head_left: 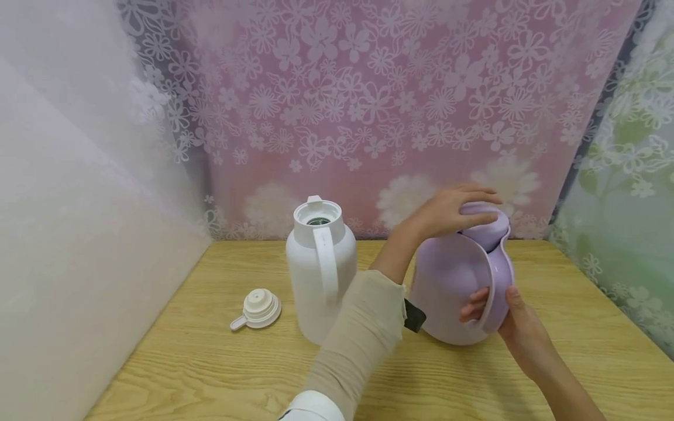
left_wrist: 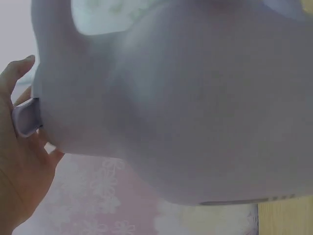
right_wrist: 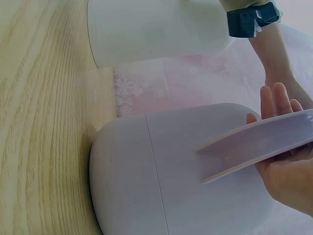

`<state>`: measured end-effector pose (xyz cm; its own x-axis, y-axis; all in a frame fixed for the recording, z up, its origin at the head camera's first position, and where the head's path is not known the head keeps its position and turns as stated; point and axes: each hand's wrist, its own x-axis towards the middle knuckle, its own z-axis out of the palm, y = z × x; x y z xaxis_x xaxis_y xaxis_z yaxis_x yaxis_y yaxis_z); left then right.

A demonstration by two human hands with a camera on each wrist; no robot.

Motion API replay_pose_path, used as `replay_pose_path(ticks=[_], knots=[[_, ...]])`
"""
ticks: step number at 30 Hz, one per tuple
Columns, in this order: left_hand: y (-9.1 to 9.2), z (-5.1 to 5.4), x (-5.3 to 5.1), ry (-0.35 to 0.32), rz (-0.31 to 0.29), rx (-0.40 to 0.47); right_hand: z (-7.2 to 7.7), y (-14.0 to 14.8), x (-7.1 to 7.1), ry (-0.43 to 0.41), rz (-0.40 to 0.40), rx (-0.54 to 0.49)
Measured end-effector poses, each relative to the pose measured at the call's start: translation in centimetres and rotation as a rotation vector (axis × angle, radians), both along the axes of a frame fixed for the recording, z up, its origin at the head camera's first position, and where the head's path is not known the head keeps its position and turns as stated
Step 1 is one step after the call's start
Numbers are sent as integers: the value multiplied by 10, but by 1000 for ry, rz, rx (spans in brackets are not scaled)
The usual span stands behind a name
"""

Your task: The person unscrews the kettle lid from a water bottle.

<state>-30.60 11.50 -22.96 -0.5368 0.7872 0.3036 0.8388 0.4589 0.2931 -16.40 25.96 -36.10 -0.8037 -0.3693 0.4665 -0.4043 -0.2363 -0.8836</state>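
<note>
A lilac thermos jug (head_left: 447, 286) stands at the right of the table; its body fills much of both wrist views. My left hand (head_left: 447, 210) reaches across and grips the jug's lilac lid (head_left: 487, 231) from above. In the left wrist view, the thumb and fingers of that hand (left_wrist: 24, 161) lie round the top, beside a small tab (left_wrist: 28, 117). Lower down, my right hand (head_left: 526, 327) holds the jug's handle (head_left: 497, 292), its fingers passing through the loop. The handle (right_wrist: 259, 139) also shows in the right wrist view.
A white thermos jug (head_left: 318, 286) stands lidless left of my left forearm, its mouth facing up. On the wooden table (head_left: 210, 374) to its left lies a cream stopper (head_left: 258, 308) with a tab. Floral curtains (head_left: 368, 105) hang behind and to the right.
</note>
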Motion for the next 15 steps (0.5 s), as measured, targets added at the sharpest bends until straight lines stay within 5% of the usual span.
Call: replay_pose_path(ticks=[5, 9, 15], knots=[[5, -4, 3, 96, -30, -152, -1, -1, 0, 13, 3, 2], [7, -6, 6, 115, -26, -174, 0, 0, -1, 24, 4, -2], [16, -11, 14, 160, 113, -193, -2, 1, -2, 38, 41, -43]])
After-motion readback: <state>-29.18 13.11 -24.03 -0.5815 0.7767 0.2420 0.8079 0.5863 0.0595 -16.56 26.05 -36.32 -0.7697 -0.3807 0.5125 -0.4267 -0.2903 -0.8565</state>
